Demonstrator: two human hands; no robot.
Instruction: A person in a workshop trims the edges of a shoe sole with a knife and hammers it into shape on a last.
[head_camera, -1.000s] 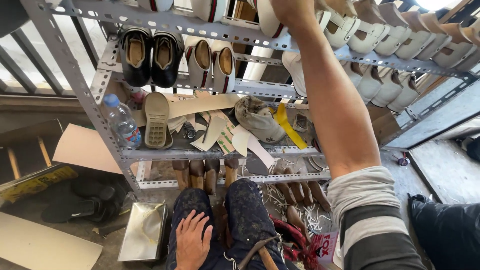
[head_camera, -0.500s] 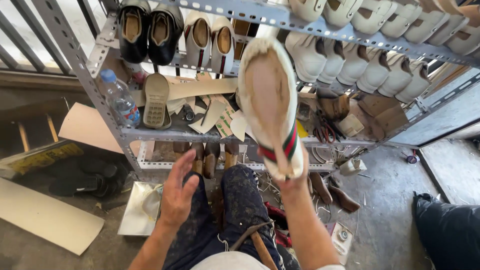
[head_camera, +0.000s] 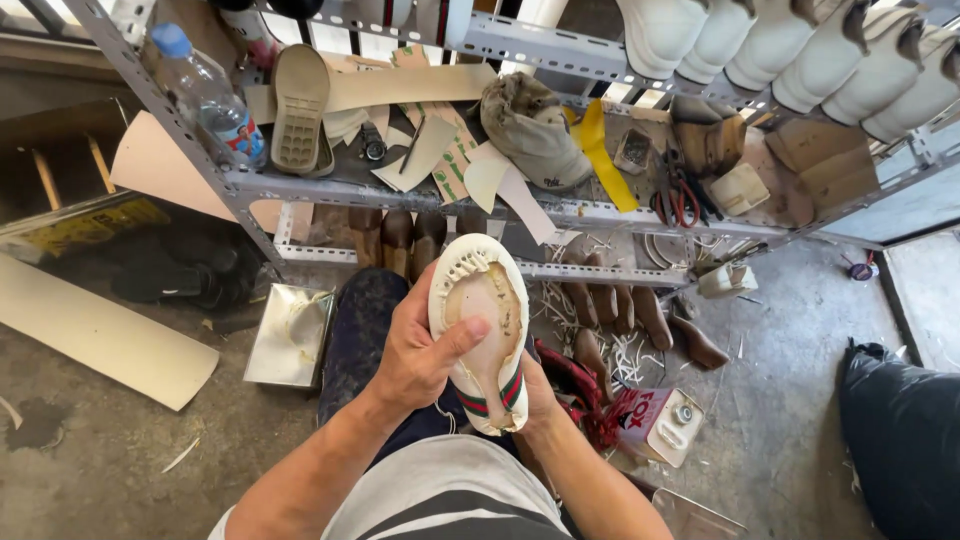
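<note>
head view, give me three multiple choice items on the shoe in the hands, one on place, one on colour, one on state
1. Where does the plastic water bottle stand?
A. on the left end of the metal shelf
B. on the floor by the metal tin
C. in the person's lap

2. What colours is the stripe on the white shoe?
A. blue and yellow
B. green and red
C. black and white

3. How is the shoe held?
A. sole side up, between both hands
B. upright on the floor, untouched
C. hanging from the shelf

Answers: 1 A, the bottle leans at the shelf's left post. 2 B, a green and red band shows at the end nearest the person. 3 A, the left hand lays its thumb across the tan bottom while the right hand cups it from beneath.
</note>
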